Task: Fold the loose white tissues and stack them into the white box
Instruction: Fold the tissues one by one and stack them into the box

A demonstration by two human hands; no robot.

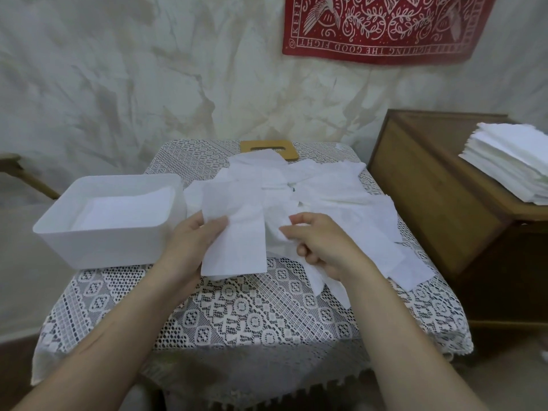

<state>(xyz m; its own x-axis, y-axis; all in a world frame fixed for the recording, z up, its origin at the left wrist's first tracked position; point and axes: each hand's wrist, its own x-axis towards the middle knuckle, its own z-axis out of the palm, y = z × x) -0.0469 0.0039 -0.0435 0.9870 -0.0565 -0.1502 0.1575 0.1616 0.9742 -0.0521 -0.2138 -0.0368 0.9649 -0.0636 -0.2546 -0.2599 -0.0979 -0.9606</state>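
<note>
left hand (pixel 192 244): sat left of centre; gripped the folded tissue (pixel 237 247) by its left edge, thumb laid on top, fingers hidden beneath.
right hand (pixel 323 247): sat right of centre; pinched a crumpled tissue (pixel 321 283), fingers curled round it, thumb pointed left.
folded tissue: hung as a flat rectangle between the two hands, over the lace tablecloth (pixel 252 315), just right of the white box (pixel 98 247).
crumpled tissue: trailed from under the right hand down onto the cloth, lower right of centre.
tissue pile (pixel 326 188): lay spread over the centre and right of the tabletop, sheets overlapped, behind both hands.
white box: stood at the left of the frame on the table's left edge, open-topped; held a flat layer of boxed tissues (pixel 124 209) low inside.
wooden lid (pixel 268 148): lay at the table's far edge, upper centre, slotted, partly covered by the pile.
wooden cabinet (pixel 430 188): stood at the right, just beside the table.
tissue stack (pixel 510 164): rested on the cabinet top, far right.
red banner (pixel 385 25): hung on the wall, upper right.
</note>
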